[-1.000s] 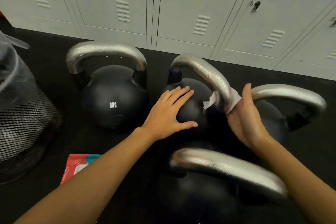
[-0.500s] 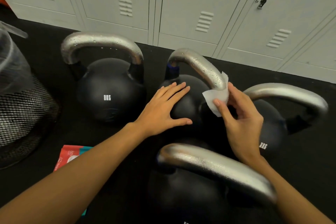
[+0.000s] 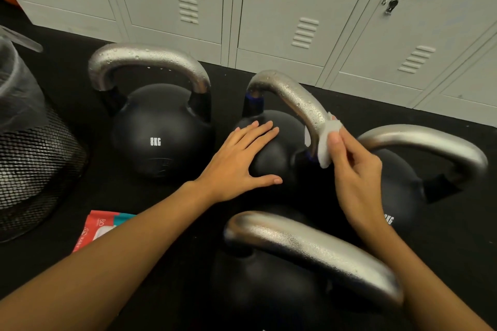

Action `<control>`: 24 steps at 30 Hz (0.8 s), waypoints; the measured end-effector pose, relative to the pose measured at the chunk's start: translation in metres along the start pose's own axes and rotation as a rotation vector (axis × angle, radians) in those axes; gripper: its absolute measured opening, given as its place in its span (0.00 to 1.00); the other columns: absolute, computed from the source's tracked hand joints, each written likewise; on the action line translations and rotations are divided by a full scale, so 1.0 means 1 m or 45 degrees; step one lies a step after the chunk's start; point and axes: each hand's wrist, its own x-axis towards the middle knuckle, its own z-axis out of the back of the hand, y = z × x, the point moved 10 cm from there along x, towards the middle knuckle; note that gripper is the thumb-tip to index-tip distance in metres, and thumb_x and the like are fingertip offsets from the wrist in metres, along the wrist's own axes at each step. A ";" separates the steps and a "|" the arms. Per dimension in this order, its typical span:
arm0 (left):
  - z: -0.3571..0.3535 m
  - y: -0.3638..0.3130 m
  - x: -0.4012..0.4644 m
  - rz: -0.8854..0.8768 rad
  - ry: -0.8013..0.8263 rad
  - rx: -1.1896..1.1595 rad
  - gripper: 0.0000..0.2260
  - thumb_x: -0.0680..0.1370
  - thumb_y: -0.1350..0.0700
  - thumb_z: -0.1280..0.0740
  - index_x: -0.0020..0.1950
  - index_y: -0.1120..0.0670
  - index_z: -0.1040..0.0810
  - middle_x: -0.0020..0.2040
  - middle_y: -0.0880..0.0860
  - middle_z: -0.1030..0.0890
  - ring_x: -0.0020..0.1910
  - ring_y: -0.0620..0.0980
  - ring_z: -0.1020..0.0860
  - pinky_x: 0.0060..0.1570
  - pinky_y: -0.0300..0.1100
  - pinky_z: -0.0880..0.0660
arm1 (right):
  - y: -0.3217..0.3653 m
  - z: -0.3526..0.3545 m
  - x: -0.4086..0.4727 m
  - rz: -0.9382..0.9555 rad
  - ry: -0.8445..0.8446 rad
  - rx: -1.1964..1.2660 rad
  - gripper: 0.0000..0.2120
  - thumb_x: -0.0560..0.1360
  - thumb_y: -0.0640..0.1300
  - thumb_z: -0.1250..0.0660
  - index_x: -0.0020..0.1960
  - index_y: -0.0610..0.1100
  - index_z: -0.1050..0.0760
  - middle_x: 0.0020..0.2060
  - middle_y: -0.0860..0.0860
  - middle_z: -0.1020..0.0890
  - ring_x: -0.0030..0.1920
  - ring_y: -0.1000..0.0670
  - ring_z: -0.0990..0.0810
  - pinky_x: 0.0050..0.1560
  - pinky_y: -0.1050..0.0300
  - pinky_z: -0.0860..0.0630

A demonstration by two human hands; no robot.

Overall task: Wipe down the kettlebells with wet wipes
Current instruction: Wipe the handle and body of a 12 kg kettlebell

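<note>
Where right hand (image 3: 355,169) pinches: wipe (image 3: 326,142) (on handle (image 3: 293,99)).

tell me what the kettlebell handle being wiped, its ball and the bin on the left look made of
Handle: bare metal, probably steel, with a dull silver sheen and water beads.
Ball: smooth matte black, either painted iron or a rubbery coating; cannot tell which.
Bin: black wire mesh, seemingly metal, with a thin clear plastic liner.

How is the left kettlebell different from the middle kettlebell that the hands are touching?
The left kettlebell stands untouched; the middle kettlebell has the left hand flat on its ball and the right hand pinching a wet wipe around its handle. The left one shows "8KG"; the middle one shows no marking. Both have black balls and wet silver handles.
</note>
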 end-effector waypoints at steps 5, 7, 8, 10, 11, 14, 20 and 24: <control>0.000 -0.001 0.000 -0.003 0.019 0.006 0.40 0.72 0.35 0.33 0.78 0.47 0.45 0.78 0.43 0.46 0.76 0.40 0.54 0.74 0.41 0.58 | -0.029 -0.020 0.010 -0.352 0.091 0.409 0.21 0.84 0.45 0.48 0.41 0.49 0.20 0.37 0.52 0.21 0.41 0.58 0.23 0.49 0.61 0.26; 0.000 -0.001 0.000 -0.004 0.027 0.012 0.40 0.72 0.34 0.34 0.78 0.47 0.46 0.78 0.43 0.47 0.76 0.39 0.55 0.74 0.40 0.58 | -0.036 -0.031 0.007 -0.461 0.127 0.634 0.20 0.84 0.45 0.48 0.45 0.47 0.18 0.40 0.50 0.18 0.44 0.56 0.20 0.53 0.60 0.26; 0.000 -0.001 0.000 -0.003 0.032 0.013 0.40 0.72 0.34 0.34 0.78 0.47 0.46 0.78 0.43 0.47 0.76 0.40 0.55 0.74 0.41 0.57 | -0.034 -0.033 0.008 -0.482 0.143 0.686 0.20 0.84 0.47 0.48 0.47 0.44 0.19 0.41 0.49 0.17 0.45 0.54 0.19 0.55 0.58 0.26; 0.000 -0.001 0.000 -0.004 0.043 0.015 0.40 0.72 0.34 0.34 0.78 0.47 0.46 0.78 0.44 0.47 0.76 0.41 0.54 0.74 0.42 0.57 | -0.030 -0.037 0.015 -0.588 0.204 0.749 0.27 0.84 0.55 0.52 0.48 0.40 0.20 0.39 0.46 0.16 0.44 0.52 0.18 0.57 0.56 0.26; 0.000 -0.002 0.000 -0.003 0.049 0.013 0.40 0.72 0.34 0.34 0.78 0.47 0.46 0.78 0.44 0.47 0.76 0.42 0.54 0.74 0.42 0.57 | -0.028 -0.040 0.022 -0.662 0.276 0.710 0.33 0.82 0.61 0.56 0.48 0.39 0.20 0.37 0.45 0.16 0.42 0.52 0.18 0.58 0.56 0.25; -0.001 -0.001 0.000 0.004 0.064 0.010 0.40 0.72 0.34 0.34 0.78 0.47 0.47 0.78 0.44 0.47 0.76 0.41 0.55 0.74 0.41 0.58 | -0.019 -0.048 0.039 -0.827 0.492 0.498 0.48 0.74 0.73 0.64 0.44 0.36 0.19 0.35 0.44 0.17 0.37 0.49 0.18 0.53 0.53 0.24; -0.001 0.000 0.000 -0.004 0.054 0.008 0.40 0.73 0.35 0.34 0.78 0.47 0.47 0.78 0.43 0.48 0.76 0.40 0.55 0.74 0.41 0.58 | -0.022 -0.058 0.039 -0.937 0.585 0.569 0.50 0.70 0.77 0.64 0.34 0.39 0.18 0.32 0.44 0.20 0.32 0.48 0.21 0.47 0.51 0.22; -0.002 0.000 0.000 -0.008 0.055 0.011 0.40 0.73 0.35 0.34 0.78 0.46 0.47 0.78 0.43 0.48 0.76 0.41 0.54 0.75 0.42 0.57 | -0.030 -0.061 0.028 -0.860 0.716 0.492 0.51 0.72 0.75 0.67 0.29 0.38 0.21 0.28 0.40 0.22 0.35 0.44 0.20 0.57 0.49 0.23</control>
